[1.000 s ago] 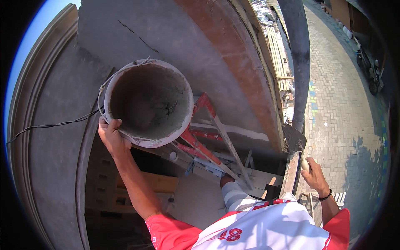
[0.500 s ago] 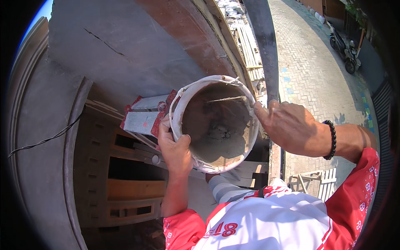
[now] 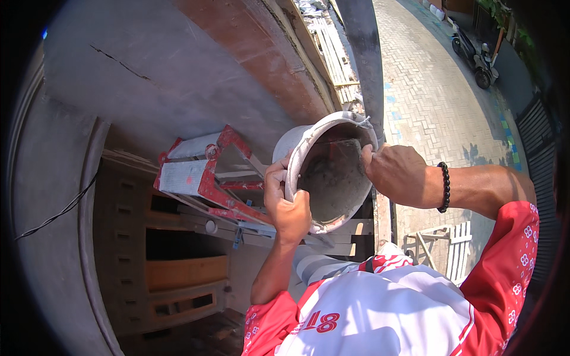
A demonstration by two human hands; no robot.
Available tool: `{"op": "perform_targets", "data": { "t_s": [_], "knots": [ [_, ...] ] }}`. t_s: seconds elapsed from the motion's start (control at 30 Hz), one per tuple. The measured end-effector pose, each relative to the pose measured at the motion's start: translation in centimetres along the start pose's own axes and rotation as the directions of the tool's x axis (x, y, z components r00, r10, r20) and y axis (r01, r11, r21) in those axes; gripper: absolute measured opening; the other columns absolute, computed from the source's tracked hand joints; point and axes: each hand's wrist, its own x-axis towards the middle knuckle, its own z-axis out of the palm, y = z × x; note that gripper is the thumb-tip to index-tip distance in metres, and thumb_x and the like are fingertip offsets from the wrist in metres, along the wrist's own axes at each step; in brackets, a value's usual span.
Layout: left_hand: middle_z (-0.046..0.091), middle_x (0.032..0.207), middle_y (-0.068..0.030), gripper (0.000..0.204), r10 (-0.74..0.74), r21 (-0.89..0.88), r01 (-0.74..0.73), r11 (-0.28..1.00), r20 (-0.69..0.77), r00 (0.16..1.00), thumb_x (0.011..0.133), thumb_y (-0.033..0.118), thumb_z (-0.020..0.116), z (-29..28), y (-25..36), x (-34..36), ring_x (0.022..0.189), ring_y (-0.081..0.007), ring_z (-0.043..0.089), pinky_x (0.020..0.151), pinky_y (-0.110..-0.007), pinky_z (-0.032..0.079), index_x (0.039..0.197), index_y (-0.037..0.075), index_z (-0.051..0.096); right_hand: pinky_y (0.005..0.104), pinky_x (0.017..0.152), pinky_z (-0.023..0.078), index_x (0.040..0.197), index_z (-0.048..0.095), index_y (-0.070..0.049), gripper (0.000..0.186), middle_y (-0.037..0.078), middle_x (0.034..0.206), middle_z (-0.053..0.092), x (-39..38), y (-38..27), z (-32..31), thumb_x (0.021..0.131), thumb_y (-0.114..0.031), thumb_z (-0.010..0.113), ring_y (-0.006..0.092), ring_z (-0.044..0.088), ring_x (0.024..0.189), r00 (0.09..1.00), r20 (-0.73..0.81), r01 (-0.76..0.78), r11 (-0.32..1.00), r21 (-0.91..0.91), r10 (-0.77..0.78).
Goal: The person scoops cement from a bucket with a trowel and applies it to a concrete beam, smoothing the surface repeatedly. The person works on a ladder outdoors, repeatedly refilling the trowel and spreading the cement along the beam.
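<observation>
A white bucket (image 3: 290,142) crusted with dried grey mortar tilts in front of me, its mouth turned toward me and to the right. Wet grey mortar (image 3: 326,184) coats its inside. My left hand (image 3: 286,204) grips the left rim, thumb over the edge. At the right rim, my right hand (image 3: 404,176) is closed, its thumb against the edge; what lies inside its fingers is hidden. Near that thumb a straight edge shows within the bucket, perhaps a flat blade. A black bead bracelet (image 3: 443,187) circles my right wrist.
A red and white stepladder (image 3: 205,172) stands left of the bucket, under a grey plastered wall (image 3: 160,65). A dark post (image 3: 363,53) rises behind my right hand. Below lie a paved lane (image 3: 415,89), a motorbike (image 3: 475,56) and a wooden slatted frame (image 3: 457,252). A black cable (image 3: 59,210) hangs left.
The bucket has tipped over more toward the right, so its outer left side now shows. My left hand has moved right with the rim; more of the stepladder is visible.
</observation>
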Motion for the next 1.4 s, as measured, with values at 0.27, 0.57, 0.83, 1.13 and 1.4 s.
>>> {"op": "perform_targets", "data": {
  "t_s": [0.27,0.57,0.83,1.13,1.4],
  "knots": [
    [0.055,0.123,-0.0167,0.039,-0.015,-0.018,0.021,1.0,0.297,0.955,0.063,-0.014,0.041,1.3,1.5,0.7,0.131,-0.0314,0.048,0.108,-0.037,0.035,0.099,-0.004,0.052,0.043,0.071,0.056,0.102,0.066,0.003,0.025,0.019,0.09,0.068,0.4,3.3,2.4,0.082,-0.01,0.057,0.0345,0.069,0.088,0.887,0.451,-0.007,0.974,0.226,-0.098],
    [0.054,0.12,-0.0101,0.041,-0.184,0.091,0.161,0.983,0.567,0.803,0.067,-0.011,0.047,3.2,4.2,0.1,0.105,-0.0143,0.055,0.093,-0.026,0.042,0.107,-0.006,0.053,0.0448,0.069,0.052,0.11,0.06,0.001,0.037,0.02,0.081,0.065,-5.2,3.8,10.9,0.077,-0.016,0.058,0.0349,0.065,0.076,0.929,0.23,0.017,0.656,0.755,-0.289],
    [0.053,0.121,-0.0088,0.04,-0.165,0.061,0.16,0.985,0.598,0.784,0.068,-0.011,0.049,3.6,6.5,1.3,0.109,-0.0137,0.053,0.098,-0.027,0.038,0.108,-0.005,0.054,0.0397,0.065,0.052,0.112,0.059,0.002,0.041,0.015,0.08,0.065,-7.1,1.3,11.5,0.081,-0.025,0.064,0.0256,0.065,0.069,0.944,0.225,-0.108,0.419,0.901,-0.241],
    [0.055,0.122,-0.0111,0.041,-0.107,-0.025,0.14,0.99,0.521,0.847,0.067,-0.01,0.053,3.2,7.5,2.4,0.109,-0.0154,0.054,0.099,-0.028,0.039,0.108,-0.006,0.054,0.0323,0.056,0.05,0.123,0.053,0.002,0.053,0.01,0.073,0.062,-7.5,-0.2,12.3,0.08,-0.027,0.063,0.0169,0.062,0.06,0.96,0.201,-0.163,0.196,0.967,-0.193],
    [0.054,0.126,-0.0148,0.048,-0.091,-0.203,0.172,0.964,0.356,0.93,0.061,-0.014,0.047,2.6,5.9,3.2,0.114,-0.017,0.054,0.104,-0.03,0.036,0.108,-0.006,0.053,0.0299,0.05,0.047,0.106,0.055,-0.001,0.032,0.007,0.07,0.06,-8.1,-1.5,8.5,0.082,-0.018,0.064,0.0136,0.059,0.055,0.951,0.281,-0.299,-0.154,0.942,-0.128]
  ]
}}
